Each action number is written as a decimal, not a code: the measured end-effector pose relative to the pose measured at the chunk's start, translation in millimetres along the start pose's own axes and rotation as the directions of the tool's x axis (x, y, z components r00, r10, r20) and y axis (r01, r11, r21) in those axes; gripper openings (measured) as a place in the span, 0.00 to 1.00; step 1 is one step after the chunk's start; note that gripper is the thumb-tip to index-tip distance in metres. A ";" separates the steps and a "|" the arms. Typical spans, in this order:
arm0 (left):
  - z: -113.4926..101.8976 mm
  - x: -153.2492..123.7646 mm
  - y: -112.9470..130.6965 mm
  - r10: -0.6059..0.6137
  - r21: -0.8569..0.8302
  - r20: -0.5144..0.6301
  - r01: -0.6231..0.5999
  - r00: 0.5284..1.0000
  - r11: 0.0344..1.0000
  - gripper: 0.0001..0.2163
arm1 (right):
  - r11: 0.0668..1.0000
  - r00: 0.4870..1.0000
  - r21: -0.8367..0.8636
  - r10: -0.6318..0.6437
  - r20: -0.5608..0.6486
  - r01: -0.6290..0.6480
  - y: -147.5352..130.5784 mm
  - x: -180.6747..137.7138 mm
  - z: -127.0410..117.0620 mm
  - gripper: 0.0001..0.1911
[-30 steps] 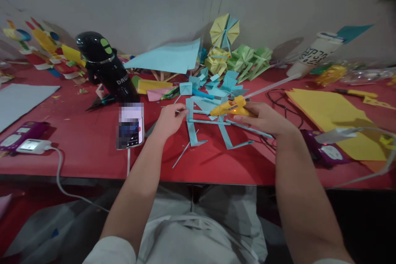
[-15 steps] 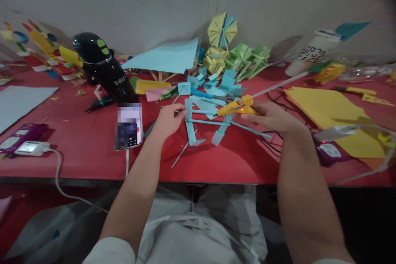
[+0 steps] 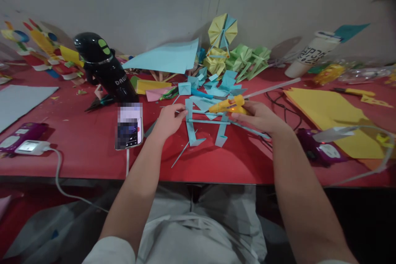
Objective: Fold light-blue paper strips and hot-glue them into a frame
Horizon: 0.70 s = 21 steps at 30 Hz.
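Note:
My right hand (image 3: pixel 258 116) is closed round a yellow hot glue gun (image 3: pixel 227 104), a clear glue stick (image 3: pixel 272 88) poking from its back end. The nozzle points left, over the light blue paper frame (image 3: pixel 191 126) of folded strips and thin rolled paper sticks. At the frame's upper left corner, my left hand (image 3: pixel 173 119) pinches the paper strip between thumb and fingers. Behind the frame lie folded light blue paper pieces (image 3: pixel 227 80) and a blue-handled tool (image 3: pixel 201 93), partly hidden.
A phone (image 3: pixel 129 127) and a black bottle (image 3: pixel 107 70) stand on the left. Yellow paper sheets (image 3: pixel 337 119), a purple power strip (image 3: pixel 321 148) and dark cables lie on the right. Folded paper flowers (image 3: pixel 222 35) lean near the wall, beside a white cup (image 3: pixel 312 54).
My right hand has moved left with the glue gun, bringing its nozzle nearer the frame's left side. The purple power strip has shifted left. My left hand stays in place.

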<state>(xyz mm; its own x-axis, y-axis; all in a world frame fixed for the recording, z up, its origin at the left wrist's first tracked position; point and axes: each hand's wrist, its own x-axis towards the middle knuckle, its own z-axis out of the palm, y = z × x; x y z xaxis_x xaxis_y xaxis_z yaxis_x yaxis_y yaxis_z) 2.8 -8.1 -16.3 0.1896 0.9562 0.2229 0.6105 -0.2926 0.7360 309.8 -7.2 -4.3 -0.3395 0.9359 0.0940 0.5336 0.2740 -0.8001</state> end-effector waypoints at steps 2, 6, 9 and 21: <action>0.5 0.1 -1.0 0.001 0.005 -0.002 -0.001 1.000 1.000 0.08 | 0.999 1.000 0.042 -0.010 -0.016 0.011 -0.8 0.7 3.2 0.30; 0.7 -0.4 -1.6 -0.021 0.015 -0.006 0.021 1.000 1.000 0.08 | 0.996 0.999 0.090 -0.019 -0.034 0.022 -2.5 2.2 8.4 0.30; 0.1 -0.8 -1.0 -0.021 0.027 -0.014 0.022 1.000 0.999 0.08 | 0.998 1.000 0.069 -0.009 -0.020 0.011 -2.2 4.7 14.3 0.29; -2.9 -1.7 6.1 -0.045 0.018 0.011 0.045 0.999 0.999 0.07 | 0.975 0.954 0.224 0.073 -0.290 -0.007 -6.0 7.6 18.2 0.26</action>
<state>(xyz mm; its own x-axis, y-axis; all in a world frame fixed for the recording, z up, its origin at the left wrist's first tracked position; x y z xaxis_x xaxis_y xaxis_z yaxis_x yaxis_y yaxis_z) 4.0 -11.5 -10.3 0.1702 0.9684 0.1823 0.6322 -0.2492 0.7336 290.0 -5.8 -9.5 -0.0606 0.9773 0.2029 0.3491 0.2112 -0.9130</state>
